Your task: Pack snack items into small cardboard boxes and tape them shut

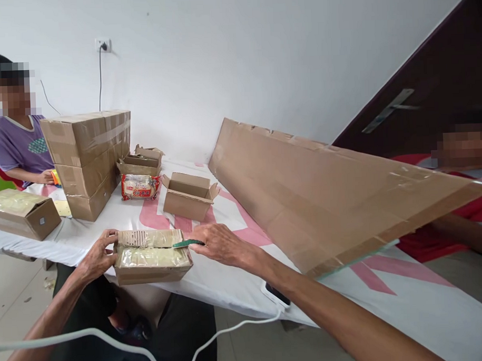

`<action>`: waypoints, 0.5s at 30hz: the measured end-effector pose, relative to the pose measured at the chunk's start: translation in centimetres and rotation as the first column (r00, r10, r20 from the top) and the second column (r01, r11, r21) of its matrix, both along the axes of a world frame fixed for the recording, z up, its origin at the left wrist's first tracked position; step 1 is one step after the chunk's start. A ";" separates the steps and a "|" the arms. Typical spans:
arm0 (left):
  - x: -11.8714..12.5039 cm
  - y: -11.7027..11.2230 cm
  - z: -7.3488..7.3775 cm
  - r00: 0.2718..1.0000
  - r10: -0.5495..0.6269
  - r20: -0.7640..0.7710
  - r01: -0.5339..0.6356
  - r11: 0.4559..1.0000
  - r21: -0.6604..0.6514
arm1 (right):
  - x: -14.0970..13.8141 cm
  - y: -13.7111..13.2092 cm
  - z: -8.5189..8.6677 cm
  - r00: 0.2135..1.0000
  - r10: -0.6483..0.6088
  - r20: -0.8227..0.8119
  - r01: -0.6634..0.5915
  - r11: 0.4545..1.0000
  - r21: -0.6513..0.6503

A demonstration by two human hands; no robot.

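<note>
A small cardboard box [154, 273] with clear tape over its top sits at the table's front edge in front of me. My left hand [102, 254] grips its left end, fingers bent round the corner. In my right hand [216, 243] is a slim green utility knife [183, 244], its tip lying along the middle seam on the box top. A perforated strip of cardboard [138, 238] shows on the far half of the lid. Beyond the box stand an open, upright cardboard box [186, 208] and a red-and-clear packet of food [139, 187].
Stacked cartons [91, 191] rise at the back left, with a taped box [19, 220] beside them. A large cardboard sheet [313, 199] leans across the right side. A phone [277, 295] on a white cable lies near the front edge. People sit at left and right.
</note>
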State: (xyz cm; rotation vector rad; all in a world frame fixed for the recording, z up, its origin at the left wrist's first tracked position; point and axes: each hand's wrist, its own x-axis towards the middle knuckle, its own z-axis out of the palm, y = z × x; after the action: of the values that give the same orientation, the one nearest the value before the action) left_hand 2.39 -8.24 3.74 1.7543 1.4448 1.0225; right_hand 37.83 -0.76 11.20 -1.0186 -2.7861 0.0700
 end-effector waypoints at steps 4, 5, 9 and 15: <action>0.1 0.3 -0.2 1.000 -0.016 0.013 0.016 1.000 0.011 | 2.0 -0.9 1.5 0.990 -0.020 -0.141 0.020 1.000 -0.005; 0.2 0.3 -0.1 0.999 -0.033 0.029 0.033 0.999 0.006 | 2.0 -1.1 1.9 0.984 -0.012 -0.179 0.011 1.000 -0.005; 0.4 0.1 0.3 0.998 -0.050 0.048 0.051 0.999 -0.008 | 1.0 -1.8 2.8 0.947 0.028 -0.320 -0.034 0.999 -0.013; 0.3 -0.2 0.5 0.999 -0.050 -0.008 0.050 0.999 0.001 | -2.9 -1.7 1.6 0.941 0.119 -0.315 -0.130 0.991 -0.012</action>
State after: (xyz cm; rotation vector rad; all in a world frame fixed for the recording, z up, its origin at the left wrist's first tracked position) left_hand 2.71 -8.44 4.19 1.7886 1.3988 0.9914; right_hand 34.95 -2.43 12.80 -0.7592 -2.5589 0.2710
